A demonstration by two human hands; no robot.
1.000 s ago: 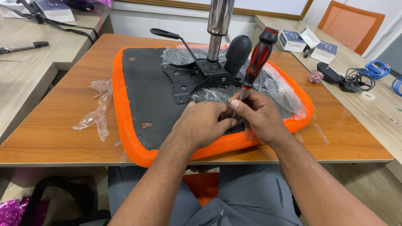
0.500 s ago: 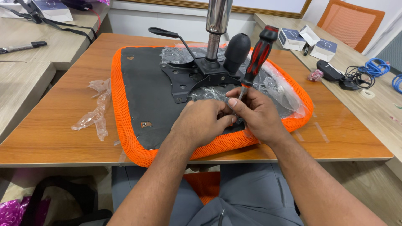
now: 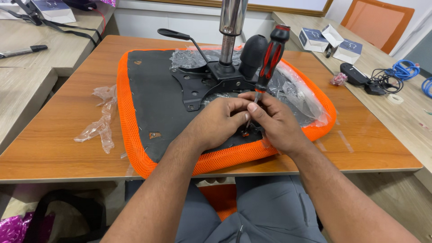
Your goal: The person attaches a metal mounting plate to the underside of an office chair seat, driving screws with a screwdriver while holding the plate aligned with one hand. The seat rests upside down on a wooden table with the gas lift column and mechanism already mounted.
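Note:
An upturned chair seat (image 3: 148,103) with a black underside and an orange mesh rim lies on the wooden table (image 3: 67,148). A black metal mechanism plate (image 3: 202,83) with a chrome column (image 3: 231,20) and a black lever (image 3: 173,33) is fixed at its middle. My right hand (image 3: 276,123) grips the shaft of a red and black screwdriver (image 3: 270,56), whose tip points down at the seat's near edge. My left hand (image 3: 216,121) pinches the shaft just beside it. The tip is hidden between my fingers.
Crumpled clear plastic (image 3: 101,119) lies left of the seat, and more plastic (image 3: 301,94) covers its right side. Small white boxes (image 3: 328,40), a black device with cables (image 3: 360,76) and a blue cable (image 3: 405,69) sit on the right table. An orange chair (image 3: 382,18) stands behind.
Both hands stay on the screwdriver at the seat's near edge. The handle has tilted slightly. Nothing else has moved.

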